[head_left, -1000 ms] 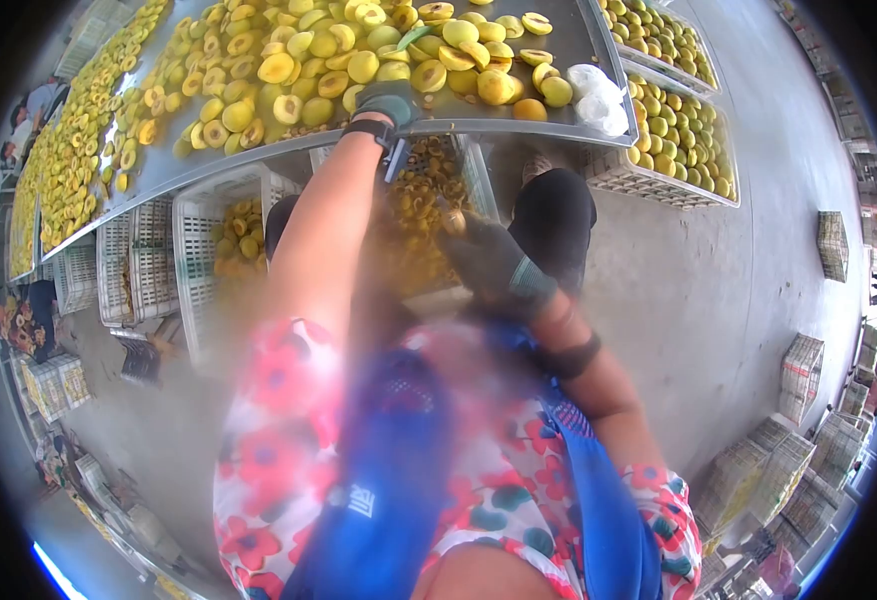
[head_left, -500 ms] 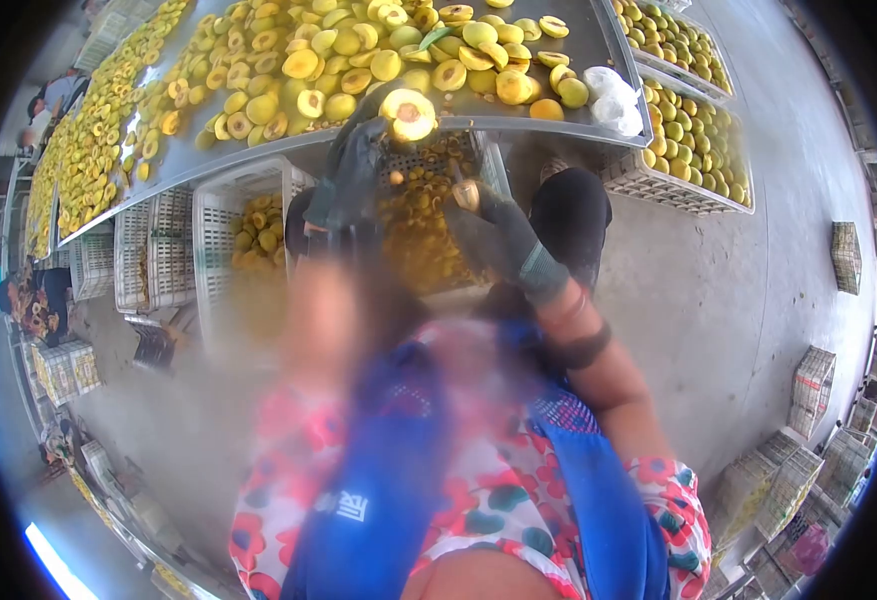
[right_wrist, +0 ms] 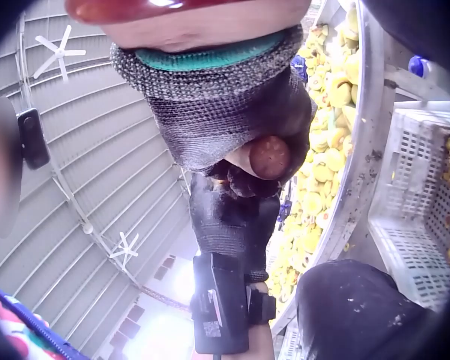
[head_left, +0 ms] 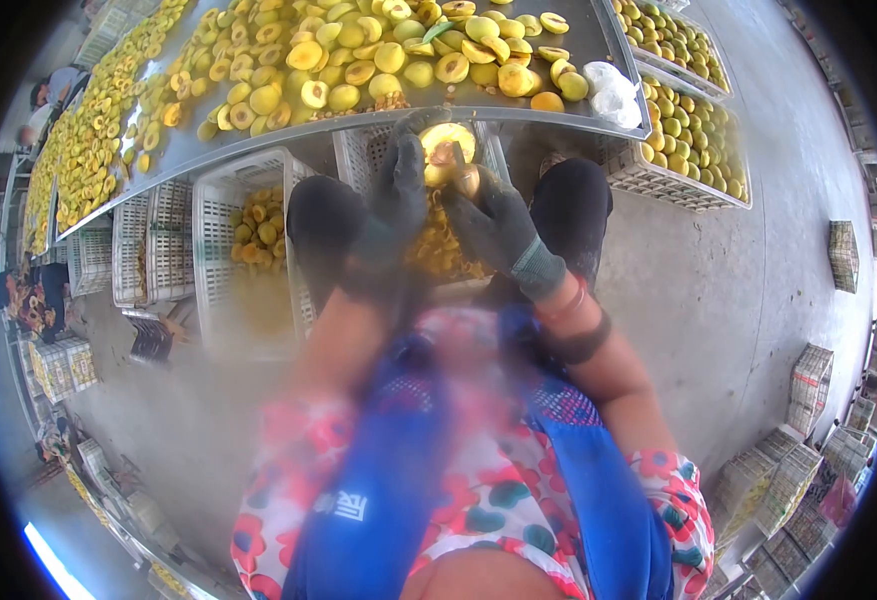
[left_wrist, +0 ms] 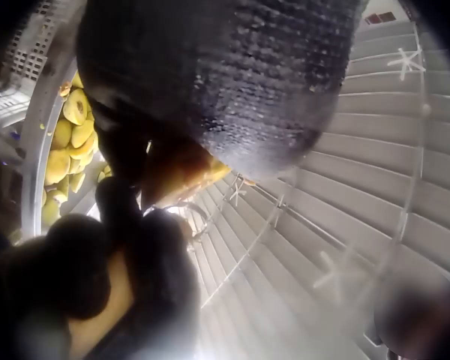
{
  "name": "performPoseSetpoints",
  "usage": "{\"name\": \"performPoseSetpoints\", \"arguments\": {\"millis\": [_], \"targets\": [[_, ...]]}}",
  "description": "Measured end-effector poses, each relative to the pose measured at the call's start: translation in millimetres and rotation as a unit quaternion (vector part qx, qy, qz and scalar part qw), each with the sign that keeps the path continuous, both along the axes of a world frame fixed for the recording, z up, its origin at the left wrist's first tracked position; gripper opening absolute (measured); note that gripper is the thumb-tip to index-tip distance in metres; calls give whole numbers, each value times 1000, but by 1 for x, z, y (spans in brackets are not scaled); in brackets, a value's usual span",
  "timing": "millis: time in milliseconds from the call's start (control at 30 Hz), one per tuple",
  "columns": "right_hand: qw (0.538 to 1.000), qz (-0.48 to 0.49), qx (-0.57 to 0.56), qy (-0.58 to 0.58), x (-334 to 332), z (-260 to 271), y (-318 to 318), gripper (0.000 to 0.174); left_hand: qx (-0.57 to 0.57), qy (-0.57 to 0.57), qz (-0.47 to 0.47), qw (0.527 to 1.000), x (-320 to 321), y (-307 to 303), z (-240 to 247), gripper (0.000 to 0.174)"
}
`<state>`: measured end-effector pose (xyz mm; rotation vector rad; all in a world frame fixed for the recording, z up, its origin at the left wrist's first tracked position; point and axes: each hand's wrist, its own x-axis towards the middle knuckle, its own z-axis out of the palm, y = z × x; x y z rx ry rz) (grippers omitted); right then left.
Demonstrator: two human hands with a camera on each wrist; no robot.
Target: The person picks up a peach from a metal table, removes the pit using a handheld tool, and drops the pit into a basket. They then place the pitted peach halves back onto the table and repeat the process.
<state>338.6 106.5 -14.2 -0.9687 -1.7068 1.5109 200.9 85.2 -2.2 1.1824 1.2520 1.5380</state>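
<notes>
Just below the bench edge, at the centre of my view, is one yellow fruit half (head_left: 446, 145), its cut face showing. My left hand (head_left: 395, 205), gloved, is clamped round it. My right hand (head_left: 496, 225), gloved too, is closed about the handle of one wooden-handled tool (head_left: 466, 182), whose upper end is at the cut face; I cannot tell whether it has gone in.

Beneath the fruit half, towards 6 o'clock, one crate (head_left: 358, 150) between my knees holds small brownish-yellow pieces, past counting. From 10 o'clock round to 2 stretches one metal bench (head_left: 518, 117), heaped with cut fruit (head_left: 388, 57), too many to count, with one green leaf (head_left: 438, 32) among them at 12 and one bunched white bag (head_left: 610, 97) on its corner at 2.

At 8 o'clock, one white crate (head_left: 214, 215) is partly filled with fruit. Two more are full of greenish-yellow fruit, uncountable: the nearer crate (head_left: 678, 193) at 3 o'clock, the farther crate (head_left: 678, 80) at 2.
</notes>
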Motion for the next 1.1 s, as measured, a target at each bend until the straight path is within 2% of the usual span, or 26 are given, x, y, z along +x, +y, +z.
{"name": "performPoseSetpoints", "arguments": {"millis": [67,100,200,267,367,467,567,667,767,867,967,1033,1100], "targets": [[1000,5,-3,12,0,3,-1,21,25,82,37,996,2,1,-8,48],[998,19,-52,27,0,5,-2,19,39,101,50,993,4,1,-13,49],[975,72,-189,91,2,8,-3,15,74,35,44,996,4,7,-25,50],[943,122,-264,161,7,4,-2,14,64,7,25,998,2,6,-29,50],[890,164,-378,194,14,18,1,16,38,-39,-8,999,0,3,-31,50],[904,169,-362,154,18,20,2,17,34,-59,-51,996,0,0,-17,48],[896,163,-389,137,19,26,2,16,68,-33,-57,996,-3,3,-23,46],[886,201,-396,131,21,17,7,16,65,28,-77,995,-10,3,-29,45],[891,184,-393,132,20,20,3,16,93,83,-68,990,-14,5,-34,45],[881,200,-394,170,19,11,3,17,69,47,-72,994,-12,3,-30,49],[890,202,-382,147,15,11,5,17,10,-80,-26,996,1,-3,-16,53],[892,206,-380,132,11,7,7,16,-5,-67,-4,998,2,-5,-10,56],[898,215,-364,122,9,8,7,17,-55,-122,19,991,0,-5,-9,57]]}}
